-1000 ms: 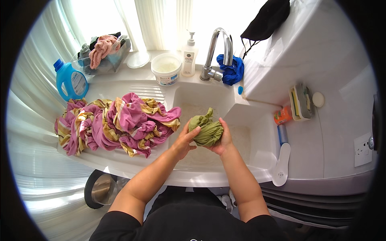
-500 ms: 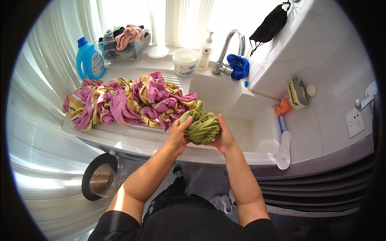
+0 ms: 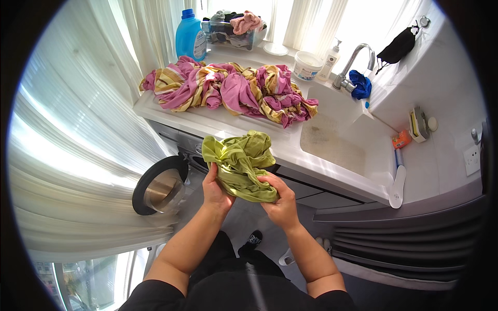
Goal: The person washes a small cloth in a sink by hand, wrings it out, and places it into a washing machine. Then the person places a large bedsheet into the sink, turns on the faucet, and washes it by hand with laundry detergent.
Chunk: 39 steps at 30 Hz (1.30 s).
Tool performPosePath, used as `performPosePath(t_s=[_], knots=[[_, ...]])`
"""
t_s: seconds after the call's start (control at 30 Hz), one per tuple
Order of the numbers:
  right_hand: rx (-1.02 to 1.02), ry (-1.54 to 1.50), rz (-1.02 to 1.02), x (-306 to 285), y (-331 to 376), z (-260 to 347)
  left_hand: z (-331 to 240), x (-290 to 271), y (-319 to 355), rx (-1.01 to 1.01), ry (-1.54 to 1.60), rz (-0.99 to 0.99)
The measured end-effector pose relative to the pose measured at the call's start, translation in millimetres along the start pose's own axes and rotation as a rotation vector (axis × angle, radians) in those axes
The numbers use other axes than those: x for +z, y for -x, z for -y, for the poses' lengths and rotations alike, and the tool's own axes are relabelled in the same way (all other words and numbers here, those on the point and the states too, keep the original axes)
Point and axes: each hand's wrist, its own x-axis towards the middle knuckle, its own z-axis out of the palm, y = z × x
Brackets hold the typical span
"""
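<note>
A bunched green cloth garment [image 3: 241, 168] hangs in front of the counter, held from both sides. My left hand [image 3: 218, 189] grips its left lower part, the thumb lying up along the fabric. My right hand [image 3: 280, 199] is closed on the right lower edge, fingers over the cloth. Loose folds spread between the hands and hide some fingertips. Behind it, a twisted pink and yellow striped cloth [image 3: 238, 90] lies along the white counter [image 3: 207, 122]. To its right, the sink [image 3: 332, 142] holds cloudy water.
Below the counter at left, a round washing machine door [image 3: 160, 185] stands open. A blue detergent bottle [image 3: 190, 39], a clear bin of clothes [image 3: 233, 33], a white tub [image 3: 307, 66] and a pump bottle [image 3: 329, 61] line the back. The tap [image 3: 358, 59] has a blue cloth [image 3: 360, 85] beside it.
Both hands have carried the green garment away from the sink, back and left toward the washing machine. The wrung bundle has loosened into wider folds. The view has shifted left.
</note>
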Motion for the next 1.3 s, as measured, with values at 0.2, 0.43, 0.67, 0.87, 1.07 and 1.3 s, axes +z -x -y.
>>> performPosePath(t_s=[0.2,0.43,0.67,0.87,1.07,1.3], knots=[[-0.074,-0.108,0.273,86,-6,48,-60,-77,58,-0.258,0.121,0.138],[0.048,-0.195,0.287,232,18,21,-145,-197,69,-0.543,0.228,-0.013],[1.095,-1.081,-0.384,318,101,-87,-145,-363,51,-0.317,0.318,-0.461],[1.48,-1.085,-0.497,345,178,-244,-117,-479,-3,-0.498,-0.122,-0.575],[1.256,-1.17,-0.826,337,99,-379,-83,-481,-157,-0.553,-0.258,-0.376],[1.015,-1.306,-1.021,314,13,-429,-91,-429,-257,-0.417,-0.348,-0.444]])
